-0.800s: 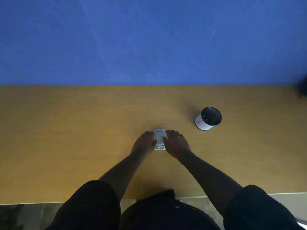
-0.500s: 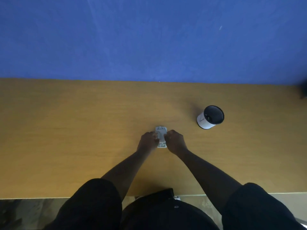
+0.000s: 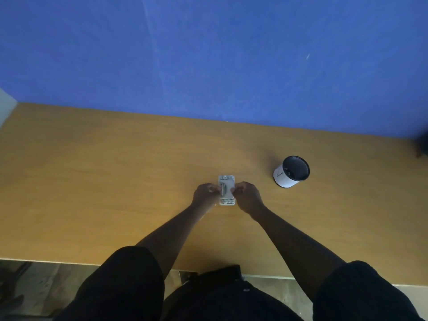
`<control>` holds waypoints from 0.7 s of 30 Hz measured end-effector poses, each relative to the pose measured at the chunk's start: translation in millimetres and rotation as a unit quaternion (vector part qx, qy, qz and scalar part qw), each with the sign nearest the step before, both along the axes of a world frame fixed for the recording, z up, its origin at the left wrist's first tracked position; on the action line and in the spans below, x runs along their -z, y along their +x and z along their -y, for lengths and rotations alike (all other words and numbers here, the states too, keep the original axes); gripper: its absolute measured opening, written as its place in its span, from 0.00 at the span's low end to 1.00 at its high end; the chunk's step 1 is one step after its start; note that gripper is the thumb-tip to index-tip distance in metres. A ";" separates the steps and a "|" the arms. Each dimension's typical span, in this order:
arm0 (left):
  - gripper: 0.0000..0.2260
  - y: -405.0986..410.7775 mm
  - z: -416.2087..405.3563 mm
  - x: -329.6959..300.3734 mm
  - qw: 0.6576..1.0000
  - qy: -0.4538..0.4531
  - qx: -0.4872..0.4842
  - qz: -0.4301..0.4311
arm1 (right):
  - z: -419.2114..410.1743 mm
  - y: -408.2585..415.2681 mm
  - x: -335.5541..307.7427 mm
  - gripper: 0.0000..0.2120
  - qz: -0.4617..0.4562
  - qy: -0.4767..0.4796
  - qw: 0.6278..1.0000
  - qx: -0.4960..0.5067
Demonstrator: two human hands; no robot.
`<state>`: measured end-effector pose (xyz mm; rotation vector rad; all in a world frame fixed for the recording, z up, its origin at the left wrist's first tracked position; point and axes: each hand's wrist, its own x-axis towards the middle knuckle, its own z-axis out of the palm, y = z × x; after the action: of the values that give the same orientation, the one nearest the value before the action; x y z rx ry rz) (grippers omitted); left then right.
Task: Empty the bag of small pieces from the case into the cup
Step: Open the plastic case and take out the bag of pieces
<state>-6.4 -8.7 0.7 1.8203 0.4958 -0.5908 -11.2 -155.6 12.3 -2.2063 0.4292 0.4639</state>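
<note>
A small clear plastic case (image 3: 226, 189) lies flat on the wooden table (image 3: 92, 181), its long side pointing away from me. Small metal pieces show through it; the bag itself I cannot make out. My left hand (image 3: 205, 195) grips the case's left edge with curled fingers. On the right edge, my right hand (image 3: 247, 196) pinches it the same way. A white cup (image 3: 291, 171) with a dark inside stands upright to the right of the case, well apart from both hands.
A blue wall (image 3: 208, 54) rises directly behind the table's far edge. A dark object (image 3: 422, 144) sits at the far right edge of the table. The near table edge runs just in front of my body.
Both hands have curled from lying flat beside the case to pinching its two long edges. More of the case's top shows between the fingers. The cup has not moved.
</note>
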 end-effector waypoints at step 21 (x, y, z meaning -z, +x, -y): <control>0.05 -20.9 64.4 -45.8 0.987 -0.029 -0.139 0.075 | 40.1 -0.2 -41.7 0.20 0.083 0.039 0.995 -0.034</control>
<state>-27.2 -73.0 46.4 1.6885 0.6104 -0.2732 -11.4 -195.7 53.9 -2.1684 0.2427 0.3241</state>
